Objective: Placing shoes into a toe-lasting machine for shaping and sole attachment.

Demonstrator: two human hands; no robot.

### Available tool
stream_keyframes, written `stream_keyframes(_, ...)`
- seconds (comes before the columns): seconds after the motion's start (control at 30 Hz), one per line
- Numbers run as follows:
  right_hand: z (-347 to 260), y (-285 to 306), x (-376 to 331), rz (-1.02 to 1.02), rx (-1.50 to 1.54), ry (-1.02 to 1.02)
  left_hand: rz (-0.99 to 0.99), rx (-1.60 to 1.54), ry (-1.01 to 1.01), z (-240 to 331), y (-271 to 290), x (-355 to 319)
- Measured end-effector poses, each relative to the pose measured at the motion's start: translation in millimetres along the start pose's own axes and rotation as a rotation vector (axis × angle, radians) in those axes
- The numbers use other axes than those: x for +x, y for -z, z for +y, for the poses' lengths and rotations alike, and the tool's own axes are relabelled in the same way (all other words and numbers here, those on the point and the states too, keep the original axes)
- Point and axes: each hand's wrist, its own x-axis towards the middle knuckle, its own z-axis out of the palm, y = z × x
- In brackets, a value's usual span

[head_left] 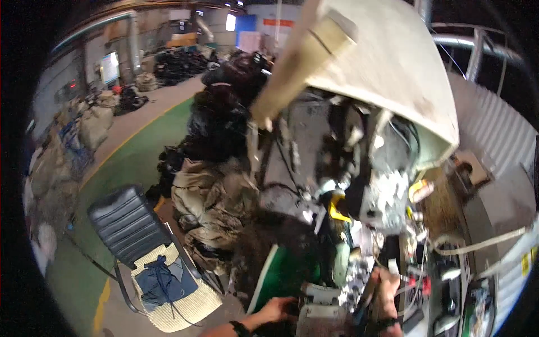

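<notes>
At the lower middle my left hand [275, 310] reaches in from the left, its fingertips lost in shadow beside a grey box-shaped part [321, 317]. I cannot tell whether they touch it. My right hand [386, 285] is farther right, with its fingers curled. A small white piece [393, 266] stands up at its fingers, but blur hides what the hand grips. Shiny metal pieces [356, 281] lie between the two hands. Just beyond them is a pale green, rounded long part [341, 264], and past that a curved yellow piece [338, 209].
A large cream-coloured hood [387, 50] overhangs the cluttered work area. To the left stands a black chair [126, 224] with a woven seat cover. Brown sacking [213, 202] and black bundles [224, 112] are heaped beyond it. Red-ended items and a pale hose [483, 244] lie at right.
</notes>
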Motion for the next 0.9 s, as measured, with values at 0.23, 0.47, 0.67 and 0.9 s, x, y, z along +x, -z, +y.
stream_keyframes(0.23, -94.0, -43.4, -94.9, -0.278, -0.013, 0.303, 0.868, -0.451, 0.128, 93.0, 115.3, -74.6)
stream_keyframes(0.47, -129.9, -73.4, -183.6, -1.0, -0.135, 0.722, 0.943, -1.057, -0.192, 199.8, 171.2, -21.4)
stream_keyframes(0.67, -151.5, -41.9, -196.5, -0.711, -0.147, 0.838, 0.547, -1.283, 0.016, 275.8, 99.8, 36.1)
stream_keyframes(0.9, -159.8, 69.4, -220.6, -0.322, -0.224, 0.772, 0.205, -1.221, 0.164, 292.8, -13.5, 101.2)
